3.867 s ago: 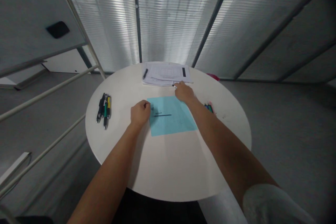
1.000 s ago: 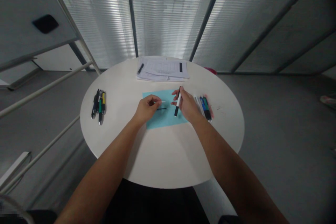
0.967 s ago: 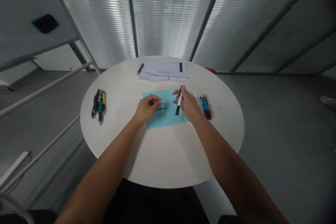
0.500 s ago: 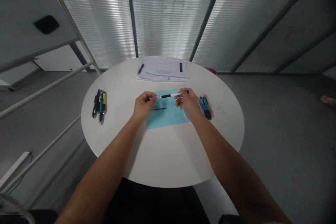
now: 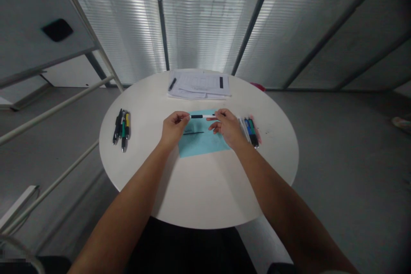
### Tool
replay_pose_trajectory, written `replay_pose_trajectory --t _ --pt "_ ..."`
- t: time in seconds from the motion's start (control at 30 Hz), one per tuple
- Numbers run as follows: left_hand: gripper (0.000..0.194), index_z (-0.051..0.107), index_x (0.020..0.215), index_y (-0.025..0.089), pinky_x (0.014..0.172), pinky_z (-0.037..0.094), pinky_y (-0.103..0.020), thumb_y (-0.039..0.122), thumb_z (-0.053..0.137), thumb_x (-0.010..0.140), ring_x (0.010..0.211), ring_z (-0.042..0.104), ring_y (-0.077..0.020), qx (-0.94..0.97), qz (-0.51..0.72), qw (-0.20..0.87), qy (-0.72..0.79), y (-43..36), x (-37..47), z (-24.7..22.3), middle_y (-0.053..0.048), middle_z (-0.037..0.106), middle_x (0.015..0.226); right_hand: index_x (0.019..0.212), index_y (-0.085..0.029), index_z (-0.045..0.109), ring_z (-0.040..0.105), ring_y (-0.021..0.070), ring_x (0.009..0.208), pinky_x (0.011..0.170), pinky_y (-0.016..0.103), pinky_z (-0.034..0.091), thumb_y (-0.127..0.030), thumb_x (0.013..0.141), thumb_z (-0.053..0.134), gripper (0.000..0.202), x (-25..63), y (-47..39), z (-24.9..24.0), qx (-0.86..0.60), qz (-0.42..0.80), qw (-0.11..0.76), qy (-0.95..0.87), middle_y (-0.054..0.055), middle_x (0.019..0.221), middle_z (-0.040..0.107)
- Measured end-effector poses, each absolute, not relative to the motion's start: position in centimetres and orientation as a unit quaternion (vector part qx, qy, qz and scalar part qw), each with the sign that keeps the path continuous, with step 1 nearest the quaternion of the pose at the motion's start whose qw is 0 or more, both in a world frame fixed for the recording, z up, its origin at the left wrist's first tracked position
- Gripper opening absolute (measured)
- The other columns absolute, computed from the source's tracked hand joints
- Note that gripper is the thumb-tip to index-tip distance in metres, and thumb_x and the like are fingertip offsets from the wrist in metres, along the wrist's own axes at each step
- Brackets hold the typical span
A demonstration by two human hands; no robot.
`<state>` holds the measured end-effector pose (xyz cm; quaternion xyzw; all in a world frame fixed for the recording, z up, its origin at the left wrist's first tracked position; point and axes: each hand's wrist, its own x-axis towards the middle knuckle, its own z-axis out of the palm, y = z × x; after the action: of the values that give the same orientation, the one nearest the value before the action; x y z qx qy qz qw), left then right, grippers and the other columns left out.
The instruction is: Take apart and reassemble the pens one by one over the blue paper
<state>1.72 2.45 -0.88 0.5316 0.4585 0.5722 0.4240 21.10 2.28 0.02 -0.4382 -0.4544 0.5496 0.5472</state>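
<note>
Between my two hands a white pen [image 5: 205, 116] with a black grip lies level, above a light-blue sheet [image 5: 205, 147]. My left hand [image 5: 174, 127] pinches its left end, by the black grip. At the other end, the thumb and forefinger of my right hand [image 5: 227, 126] close on the pen, while the other fingers curl loosely below. A thin dark rod [image 5: 194, 133], perhaps a refill, rests on the blue sheet under the pen.
Several pens [image 5: 123, 130] lie at the left of the round white table [image 5: 205, 197]. More pens [image 5: 251, 132] lie just right of my right hand. A stack of papers [image 5: 199, 83] with a dark pen on it is at the back.
Both hands have shifted slightly left with the pen, which is now more level. My right hand has come closer to my left, and more of the pens at right shows.
</note>
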Motion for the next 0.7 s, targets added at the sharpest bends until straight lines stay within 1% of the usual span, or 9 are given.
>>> replay_pose_trajectory --t 0.1,0.23,0.33,0.4,0.47,0.53,0.6,0.63,0.7 --pt "0.024 0.069 0.089 0.016 0.044 0.032 -0.021 0.033 0.068 0.073 0.045 0.042 -0.0067 0.508 0.585 0.445 0.45 2.4 1.5 -0.6 0.004 0.052 0.054 0.086 -0.022 0.048 0.063 0.0122 0.056 0.043 0.021 0.044 -0.044 0.071 0.07 0.035 21.3 2.2 0.0 -0.429 0.557 0.527 -0.477 0.0 0.083 0.067" --pt "0.027 0.071 0.094 0.015 0.043 0.03 -0.021 0.033 0.069 0.073 0.043 0.041 -0.0068 0.485 0.6 0.47 0.428 2.6 1.4 -0.4 0.005 0.047 0.048 0.085 -0.02 0.058 0.06 0.0106 0.057 0.044 0.02 0.043 -0.038 0.067 0.074 0.03 21.3 2.3 -0.5 -0.45 0.508 0.491 -0.546 -0.001 0.075 0.062" --pt "0.031 0.07 0.098 0.017 0.042 0.031 -0.021 0.032 0.072 0.07 0.043 0.041 -0.0056 0.477 0.61 0.488 0.403 2.7 1.5 -0.4 0.004 0.054 0.057 0.094 -0.02 0.064 0.058 0.0105 0.057 0.041 0.021 0.04 -0.036 0.068 0.073 0.032 21.0 2.4 -1.1 -0.457 0.471 0.45 -0.606 0.001 0.08 0.064" --pt "0.031 0.069 0.096 0.018 0.042 0.032 -0.021 0.03 0.074 0.067 0.044 0.043 -0.0045 0.473 0.62 0.491 0.388 2.7 1.5 -0.3 0.002 0.06 0.069 0.098 -0.02 0.066 0.058 0.0112 0.058 0.042 0.022 0.04 -0.037 0.07 0.072 0.034 20.7 2.3 -1.3 -0.464 0.458 0.428 -0.626 0.003 0.084 0.065" --pt "0.028 0.068 0.092 0.018 0.041 0.032 -0.021 0.029 0.074 0.067 0.044 0.043 -0.0041 0.473 0.627 0.486 0.382 2.6 1.5 -0.2 0.001 0.062 0.074 0.099 -0.02 0.067 0.058 0.0121 0.059 0.045 0.024 0.042 -0.039 0.072 0.07 0.033 20.5 2.1 -1.3 -0.473 0.448 0.415 -0.635 0.003 0.083 0.066" --pt "0.024 0.068 0.088 0.017 0.041 0.031 -0.021 0.029 0.073 0.068 0.044 0.043 -0.0048 0.481 0.623 0.48 0.388 2.5 1.5 -0.2 0.002 0.059 0.065 0.097 -0.02 0.068 0.059 0.0126 0.06 0.049 0.025 0.045 -0.04 0.073 0.07 0.032 20.5 2.0 -1.3 -0.475 0.438 0.414 -0.642 0.003 0.079 0.065" --pt "0.022 0.069 0.088 0.016 0.041 0.03 -0.021 0.029 0.072 0.07 0.042 0.042 -0.0057 0.493 0.611 0.476 0.396 2.4 1.5 -0.1 0.004 0.052 0.054 0.096 -0.02 0.068 0.059 0.0123 0.059 0.051 0.026 0.047 -0.041 0.073 0.069 0.032 20.5 2.0 -1.3 -0.468 0.431 0.421 -0.647 0.002 0.079 0.065" --pt "0.023 0.069 0.089 0.016 0.041 0.03 -0.021 0.029 0.071 0.071 0.042 0.041 -0.0059 0.498 0.607 0.475 0.397 2.4 1.5 -0.1 0.005 0.05 0.052 0.097 -0.02 0.067 0.058 0.0119 0.058 0.052 0.026 0.047 -0.042 0.073 0.069 0.032 20.5 2.0 -1.3 -0.463 0.429 0.425 -0.649 0.002 0.079 0.065" --pt "0.027 0.068 0.094 0.017 0.041 0.031 -0.021 0.029 0.071 0.07 0.043 0.042 -0.0056 0.501 0.609 0.474 0.391 2.3 1.6 -0.1 0.003 0.055 0.059 0.097 -0.02 0.067 0.058 0.011 0.057 0.052 0.026 0.047 -0.042 0.073 0.069 0.033 20.4 2.0 -1.4 -0.457 0.432 0.43 -0.648 0.002 0.081 0.065"
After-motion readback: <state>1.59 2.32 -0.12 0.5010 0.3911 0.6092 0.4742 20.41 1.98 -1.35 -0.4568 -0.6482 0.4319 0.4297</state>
